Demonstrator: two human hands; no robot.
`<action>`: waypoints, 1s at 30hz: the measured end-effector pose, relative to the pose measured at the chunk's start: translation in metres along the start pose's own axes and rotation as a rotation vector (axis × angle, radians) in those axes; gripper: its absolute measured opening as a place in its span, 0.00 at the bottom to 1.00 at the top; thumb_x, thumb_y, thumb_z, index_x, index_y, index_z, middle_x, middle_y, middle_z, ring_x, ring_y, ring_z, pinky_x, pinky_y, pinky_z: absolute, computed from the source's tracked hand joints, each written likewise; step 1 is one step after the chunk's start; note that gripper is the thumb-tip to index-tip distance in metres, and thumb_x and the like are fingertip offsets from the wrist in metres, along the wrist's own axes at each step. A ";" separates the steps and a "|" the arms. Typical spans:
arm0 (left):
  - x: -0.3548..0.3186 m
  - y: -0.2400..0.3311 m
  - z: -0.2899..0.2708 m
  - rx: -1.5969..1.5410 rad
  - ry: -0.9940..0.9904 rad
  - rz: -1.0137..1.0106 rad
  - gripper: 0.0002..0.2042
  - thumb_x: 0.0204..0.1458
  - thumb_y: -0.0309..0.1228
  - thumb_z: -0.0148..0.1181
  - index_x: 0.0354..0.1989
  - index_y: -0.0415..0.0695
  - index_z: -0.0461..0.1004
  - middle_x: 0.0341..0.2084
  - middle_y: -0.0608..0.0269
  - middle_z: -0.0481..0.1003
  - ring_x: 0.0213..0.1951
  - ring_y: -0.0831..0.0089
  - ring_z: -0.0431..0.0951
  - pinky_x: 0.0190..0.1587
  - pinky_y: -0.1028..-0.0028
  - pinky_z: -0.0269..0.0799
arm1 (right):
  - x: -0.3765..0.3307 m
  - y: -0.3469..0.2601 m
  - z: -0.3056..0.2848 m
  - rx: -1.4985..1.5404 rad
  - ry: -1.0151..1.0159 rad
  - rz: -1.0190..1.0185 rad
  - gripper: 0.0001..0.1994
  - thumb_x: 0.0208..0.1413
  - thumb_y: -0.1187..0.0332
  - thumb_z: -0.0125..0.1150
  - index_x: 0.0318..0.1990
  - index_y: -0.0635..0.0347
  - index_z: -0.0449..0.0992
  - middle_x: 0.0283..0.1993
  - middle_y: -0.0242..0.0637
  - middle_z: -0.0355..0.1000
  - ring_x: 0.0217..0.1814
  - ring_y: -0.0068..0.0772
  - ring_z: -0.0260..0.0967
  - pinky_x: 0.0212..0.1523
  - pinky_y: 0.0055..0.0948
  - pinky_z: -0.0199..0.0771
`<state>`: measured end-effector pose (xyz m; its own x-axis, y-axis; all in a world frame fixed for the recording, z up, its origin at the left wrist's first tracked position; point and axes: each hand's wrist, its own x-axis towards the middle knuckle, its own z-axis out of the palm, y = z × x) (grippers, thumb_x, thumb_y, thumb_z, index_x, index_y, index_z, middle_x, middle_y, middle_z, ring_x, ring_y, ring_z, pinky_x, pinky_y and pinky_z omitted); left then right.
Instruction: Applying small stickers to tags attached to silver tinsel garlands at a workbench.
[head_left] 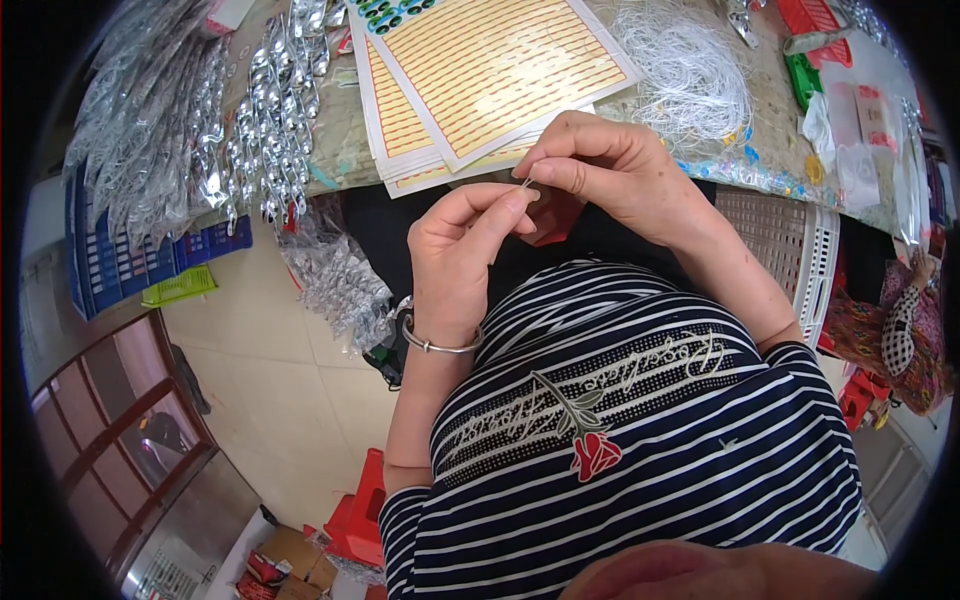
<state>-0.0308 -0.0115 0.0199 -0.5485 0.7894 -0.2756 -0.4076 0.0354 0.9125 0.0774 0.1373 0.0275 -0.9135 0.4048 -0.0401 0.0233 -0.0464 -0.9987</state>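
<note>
Silvery and hair-thin, a short needle or pin (pixel 526 183) is the small thing both hands meet on, just in front of the person's chest and below the near edge of the table (pixel 770 130). It shows only as a brief bright sliver slanting up to the right; which end is the point cannot be told. The left hand (pixel 462 250) comes up from below with fingers curled, thumb and forefinger closed together at the sliver's lower end. The right hand (pixel 610 170) reaches in from the right, its thumb and forefinger pinched shut over the upper end, so the fingertips of the two hands almost touch around it. A silver bangle (pixel 440 345) circles the left wrist. Just behind the hands on the table lies a stack of white sheets with orange rows (pixel 490 70), with a tangle of white thread (pixel 690 70) to its right and shiny silver packets (pixel 270 110) heaped to its left. A white slatted basket (pixel 800 240) stands beside the right forearm.
</note>
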 end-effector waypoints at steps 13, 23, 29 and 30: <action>0.001 0.001 -0.004 -0.006 -0.038 0.011 0.07 0.54 0.27 0.60 0.38 0.37 0.77 0.25 0.66 0.77 0.22 0.89 0.66 0.25 0.88 0.59 | -0.001 -0.009 0.001 -0.028 0.033 0.134 0.08 0.59 0.70 0.56 0.37 0.66 0.77 0.36 0.30 0.70 0.35 0.18 0.71 0.35 0.18 0.75; 0.001 0.000 0.000 0.037 0.015 0.051 0.06 0.53 0.24 0.58 0.36 0.36 0.77 0.24 0.65 0.76 0.18 0.89 0.61 0.20 0.87 0.53 | -0.004 -0.008 -0.001 0.124 0.024 0.189 0.08 0.59 0.71 0.56 0.41 0.64 0.78 0.35 0.31 0.71 0.35 0.19 0.71 0.36 0.19 0.74; 0.000 -0.001 -0.001 0.070 -0.013 0.039 0.06 0.53 0.24 0.58 0.37 0.37 0.77 0.25 0.65 0.77 0.19 0.89 0.61 0.21 0.87 0.53 | -0.002 -0.003 -0.003 -0.076 0.012 0.053 0.06 0.57 0.73 0.58 0.38 0.64 0.77 0.34 0.31 0.70 0.35 0.19 0.69 0.36 0.19 0.71; 0.000 0.000 0.000 0.087 -0.017 0.039 0.06 0.54 0.24 0.58 0.37 0.36 0.77 0.25 0.65 0.77 0.20 0.89 0.63 0.22 0.87 0.55 | -0.002 -0.003 -0.003 -0.169 0.034 -0.032 0.05 0.56 0.74 0.58 0.36 0.65 0.77 0.34 0.32 0.70 0.35 0.20 0.69 0.35 0.20 0.71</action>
<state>-0.0310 -0.0116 0.0201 -0.5499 0.8015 -0.2351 -0.3209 0.0572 0.9454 0.0803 0.1391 0.0300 -0.9009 0.4340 -0.0064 0.0650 0.1203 -0.9906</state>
